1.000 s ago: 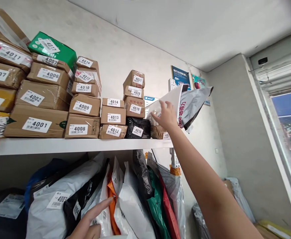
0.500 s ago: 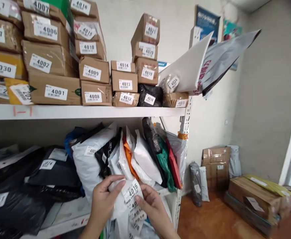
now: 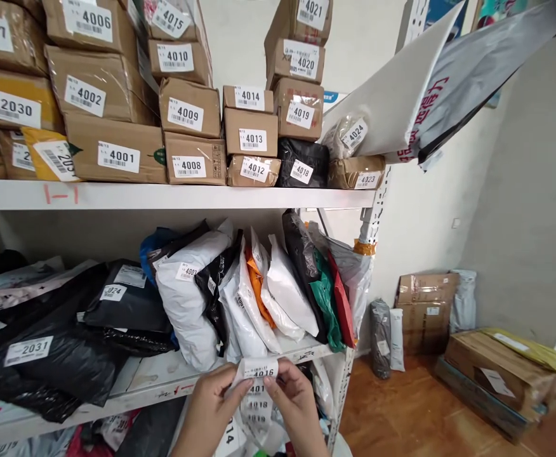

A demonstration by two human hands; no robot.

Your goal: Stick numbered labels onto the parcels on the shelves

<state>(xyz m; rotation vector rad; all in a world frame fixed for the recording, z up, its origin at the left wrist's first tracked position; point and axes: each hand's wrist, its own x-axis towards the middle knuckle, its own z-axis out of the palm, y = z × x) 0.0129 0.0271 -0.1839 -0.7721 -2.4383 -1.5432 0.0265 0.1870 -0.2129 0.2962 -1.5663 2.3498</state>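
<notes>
Between my two hands is a strip of white printed number labels, the top one reading 4016, with more numbers running down below it. My left hand pinches the strip's left edge between thumb and fingers. On the other edge my right hand grips it the same way, thumb in front. Behind the hands, upright mailer bags in white, orange, black, green and red lean on the middle shelf. A stuffed white bag labelled 4003 stands to their left.
Numbered cardboard boxes are stacked along the upper shelf. A large white and grey mailer juts out past its right end. Black bags lie at the left. Cartons rest on the floor at right.
The view has tilted down and shifted left. Both hands appear lower, and the label strip, slanted before, now hangs straighter between them.
</notes>
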